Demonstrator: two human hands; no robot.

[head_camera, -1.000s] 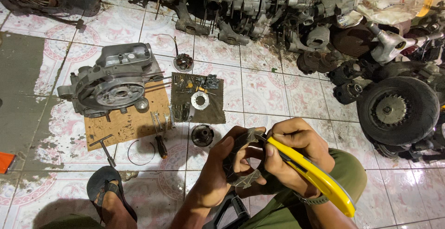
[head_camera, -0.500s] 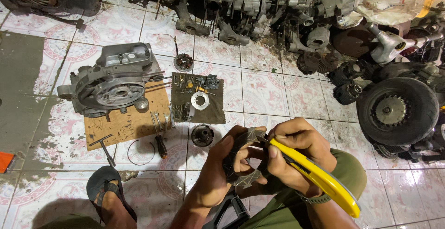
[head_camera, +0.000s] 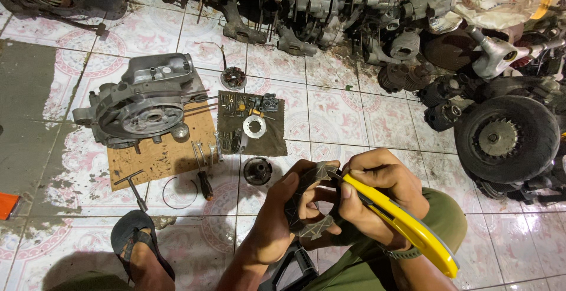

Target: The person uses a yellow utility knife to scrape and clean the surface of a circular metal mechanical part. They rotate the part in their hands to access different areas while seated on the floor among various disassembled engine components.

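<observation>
My left hand (head_camera: pixel 283 214) grips a grey, star-shaped metal engine part (head_camera: pixel 312 208) in front of my knee. My right hand (head_camera: pixel 377 194) holds a yellow utility knife (head_camera: pixel 407 226), its tip resting against the top of that part. Both hands sit close together at the bottom centre of the head view. A round dark metal piece (head_camera: pixel 257 171) lies on the tiles just left of my left hand.
A grey engine case (head_camera: pixel 141 99) rests on a cardboard sheet (head_camera: pixel 159 155). A dark cloth (head_camera: pixel 271 140) carries several small parts. A screwdriver (head_camera: pixel 203 182), a T-handle wrench (head_camera: pixel 134 186) and a wire ring (head_camera: pixel 177 192) lie nearby. A wheel (head_camera: pixel 507 137) stands right; engine scrap lines the back. My sandalled foot (head_camera: pixel 141 252) is bottom left.
The knife and the part have shifted only slightly in my hands; everything on the floor is as before.
</observation>
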